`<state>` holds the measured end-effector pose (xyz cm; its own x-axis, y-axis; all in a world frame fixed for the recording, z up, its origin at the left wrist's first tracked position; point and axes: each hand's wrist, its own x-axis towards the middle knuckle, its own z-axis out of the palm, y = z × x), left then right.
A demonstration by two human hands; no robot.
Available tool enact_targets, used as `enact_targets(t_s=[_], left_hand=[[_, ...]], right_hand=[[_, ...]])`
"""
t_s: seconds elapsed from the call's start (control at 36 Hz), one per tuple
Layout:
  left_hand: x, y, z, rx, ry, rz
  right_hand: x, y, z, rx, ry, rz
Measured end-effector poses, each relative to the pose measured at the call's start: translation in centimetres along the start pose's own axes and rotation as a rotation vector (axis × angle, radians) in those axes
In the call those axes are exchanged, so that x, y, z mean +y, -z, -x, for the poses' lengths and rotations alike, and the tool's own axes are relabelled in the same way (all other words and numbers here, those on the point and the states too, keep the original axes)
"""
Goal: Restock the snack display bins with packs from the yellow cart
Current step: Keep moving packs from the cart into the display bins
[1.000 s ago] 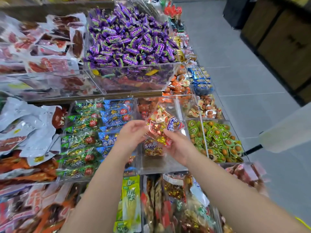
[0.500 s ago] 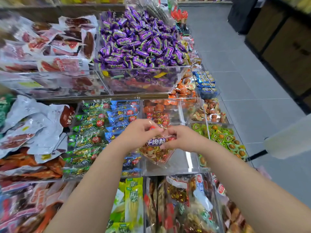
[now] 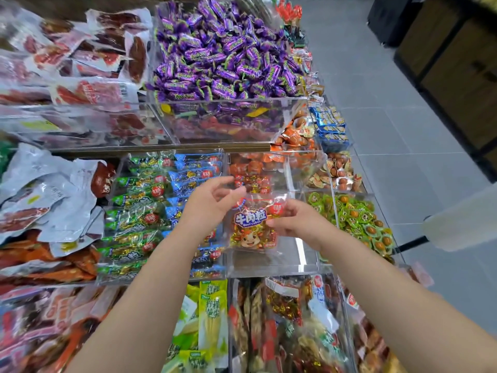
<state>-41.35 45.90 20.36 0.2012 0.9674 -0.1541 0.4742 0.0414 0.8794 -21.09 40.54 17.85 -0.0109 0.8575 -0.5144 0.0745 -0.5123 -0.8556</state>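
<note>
A clear pack of beef cubes (image 3: 251,227) with a cartoon calf and a blue label stands upright in the clear acrylic bin (image 3: 269,266) at the middle of the display. My right hand (image 3: 298,220) pinches the pack's right edge with curled fingers. My left hand (image 3: 212,201) hovers at the pack's upper left corner with its fingers spread and relaxed, gripping nothing. More of the same packs (image 3: 252,181) lie at the back of that bin. The yellow cart is out of view.
Green and blue snack packs (image 3: 150,211) fill the bin to the left, and small green cups (image 3: 357,219) the bin to the right. Purple candies (image 3: 223,55) are heaped on the upper tier. Grey floor (image 3: 403,130) runs along the right, where a white blurred object (image 3: 462,222) juts in.
The pack has come down from in front of the bin into it and now stands upright. My left hand has let go of its top and opened.
</note>
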Motion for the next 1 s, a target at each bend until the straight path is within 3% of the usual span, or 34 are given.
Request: enact_targets(t_s=[0.11, 0.19, 0.25, 0.44, 0.56, 0.67, 0.81, 1.0], left_hand=[[-1.9, 0.9, -0.9, 0.105, -0.100, -0.476], [-3.5, 0.1, -1.5, -0.019, 0.030, -0.888], [-4.6, -0.8, -1.6, -0.061, 0.080, -1.011], [-6.3, -2.0, -1.8, 0.027, 0.048, -1.014], [-6.7, -2.0, -1.7, 0.041, 0.028, -0.993], [-6.8, -2.2, -1.7, 0.062, 0.026, -0.994], [-6.7, -2.3, -1.7, 0.061, 0.022, -0.993], [-6.9, -2.3, -1.5, 0.073, 0.006, -0.977]], right_hand=[[1.5, 1.4, -0.5, 0.073, -0.084, 0.047], [2.4, 1.7, -1.4, 0.110, -0.102, 0.097], [3.4, 1.3, -2.3, 0.106, -0.116, 0.154], [7.7, -2.5, -5.7, 0.184, -0.179, 0.220], [8.8, -2.6, -7.1, 0.211, -0.269, 0.423], [9.5, -2.6, -7.1, 0.103, -0.415, 0.548], [9.7, -3.3, -8.3, 0.087, -0.398, 0.331], [8.8, -3.9, -10.3, 0.129, -0.409, 0.269]])
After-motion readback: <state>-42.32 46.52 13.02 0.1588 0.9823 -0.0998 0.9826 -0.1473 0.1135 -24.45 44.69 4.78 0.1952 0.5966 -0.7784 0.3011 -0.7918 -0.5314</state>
